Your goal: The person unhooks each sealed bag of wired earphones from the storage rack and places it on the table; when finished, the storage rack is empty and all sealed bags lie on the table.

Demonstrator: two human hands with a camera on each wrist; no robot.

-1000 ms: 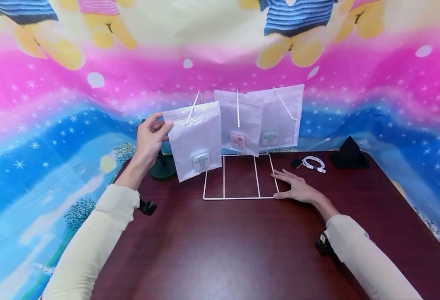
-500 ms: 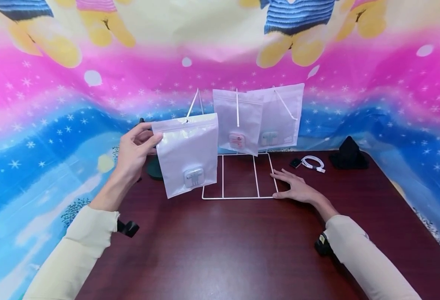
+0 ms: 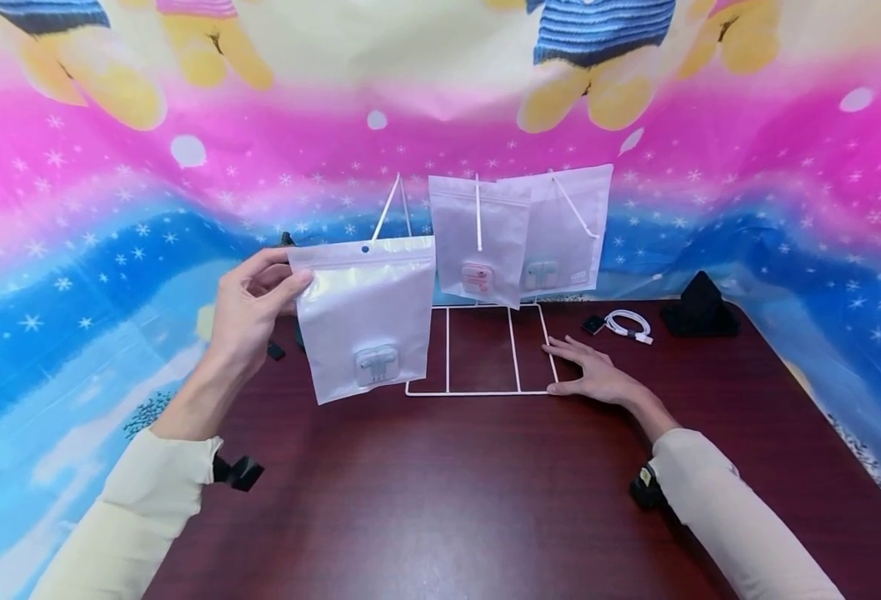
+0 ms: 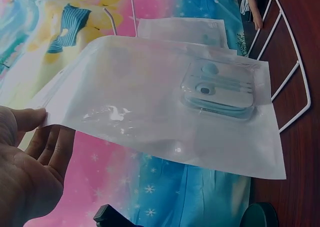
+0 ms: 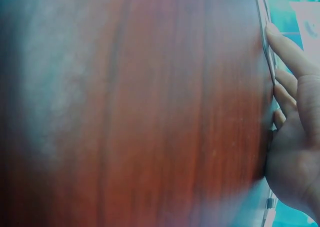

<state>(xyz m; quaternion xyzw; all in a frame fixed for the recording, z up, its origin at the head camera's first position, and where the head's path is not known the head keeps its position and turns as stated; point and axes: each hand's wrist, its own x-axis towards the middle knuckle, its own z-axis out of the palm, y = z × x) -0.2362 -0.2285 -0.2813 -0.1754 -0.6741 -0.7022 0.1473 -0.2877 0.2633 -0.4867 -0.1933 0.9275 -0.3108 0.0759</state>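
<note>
My left hand pinches the upper left corner of a white zip pouch between thumb and fingers. The pouch hangs in the air in front of the left prong, its punched hole clear of the prong's tip. Through the pouch in the left wrist view shows a clear case of earphones. Two more pouches hang on the other prongs of a white wire rack. My right hand rests on the right side of the rack's base, fingers spread.
At the table's back right lie a coiled white cable, a small black item and a black stand. A dark round base stands at the left. A printed cloth hangs behind the table.
My left hand has moved left, down and nearer, and the pouch in it has come off the left prong. My right hand has kept its place on the rack's base.
</note>
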